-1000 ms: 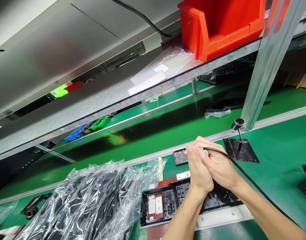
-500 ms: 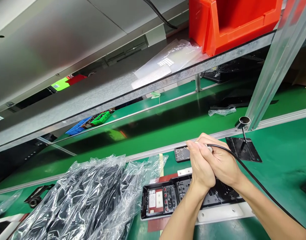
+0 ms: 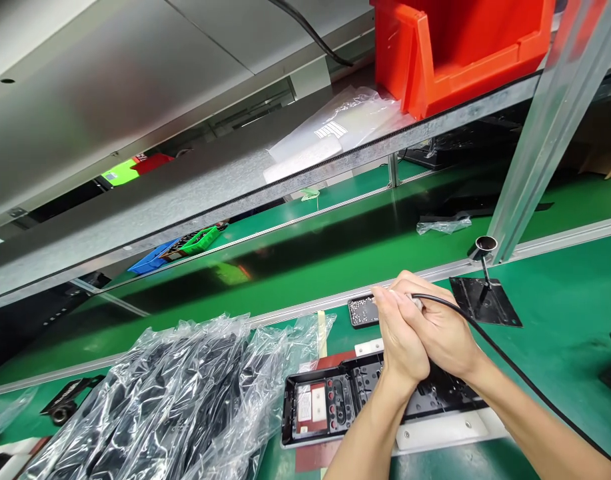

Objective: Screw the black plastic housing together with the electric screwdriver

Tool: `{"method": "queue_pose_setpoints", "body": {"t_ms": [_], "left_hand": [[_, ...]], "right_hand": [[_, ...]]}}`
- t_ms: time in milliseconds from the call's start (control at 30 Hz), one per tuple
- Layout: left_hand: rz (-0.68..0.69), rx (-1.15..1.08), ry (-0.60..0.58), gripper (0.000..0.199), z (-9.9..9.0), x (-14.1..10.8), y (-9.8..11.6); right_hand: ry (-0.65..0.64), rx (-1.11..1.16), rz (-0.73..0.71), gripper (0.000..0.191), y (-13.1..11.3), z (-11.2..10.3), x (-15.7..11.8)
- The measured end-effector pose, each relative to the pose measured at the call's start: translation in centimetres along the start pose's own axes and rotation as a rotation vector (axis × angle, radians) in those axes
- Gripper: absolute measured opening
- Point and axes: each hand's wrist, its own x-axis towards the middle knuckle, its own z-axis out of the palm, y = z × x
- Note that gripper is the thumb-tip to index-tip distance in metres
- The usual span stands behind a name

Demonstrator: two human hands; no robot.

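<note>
My right hand (image 3: 435, 323) is closed round a corded electric screwdriver (image 3: 417, 303). Only its pale cable end shows, with a black cable (image 3: 505, 360) running off to the lower right; its body is hidden in the grip. Pressed against the right hand, my left hand (image 3: 402, 333) has its fingers closed together, and what they hold is hidden. Both hands are above a long black plastic housing (image 3: 318, 437), which lies open side up with ribs and round holes inside. Just beyond my left fingertips is a small black tray (image 3: 364, 312) of tiny screws.
White fixture blocks (image 3: 442, 433) hold the housing's edges. Black parts in clear plastic bags (image 3: 185, 400) pile up at left. A metal stand with a ring (image 3: 485, 247) is at right. Overhead runs a shelf (image 3: 210, 220) bearing a red bin (image 3: 465, 80); an upright post (image 3: 550, 140) stands right.
The view has shifted slightly. Both hands stay clasped together in nearly the same place over the housing, with the cable still trailing right.
</note>
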Motion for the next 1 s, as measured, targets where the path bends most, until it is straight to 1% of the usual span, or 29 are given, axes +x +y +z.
{"method": "queue_pose_setpoints", "body": {"t_ms": [167,333,400,667,800,1000], "left_hand": [[0.020,-0.001,-0.009,0.063,0.07,0.00,0.32],[-0.051,0.002,-0.026,0.067,0.10,-0.05,0.46],[-0.063,-0.001,-0.016,0.069,0.15,-0.05,0.44],[-0.006,0.006,-0.004,0.063,0.16,0.08,0.37],[0.030,-0.010,-0.030,0.066,0.25,0.16,0.39],[0.040,0.006,-0.014,0.066,0.31,0.14,0.49]], "right_hand": [[0.003,0.022,0.013,0.034,0.01,0.01,-0.08],[0.005,0.020,0.010,0.032,0.01,0.06,0.03],[0.007,0.016,0.009,0.032,0.05,0.06,0.07],[0.008,0.027,0.009,0.033,-0.04,0.06,0.14],[0.011,0.015,0.015,0.033,0.08,0.00,0.09],[0.014,-0.005,0.009,0.035,0.21,-0.11,0.13]]}}
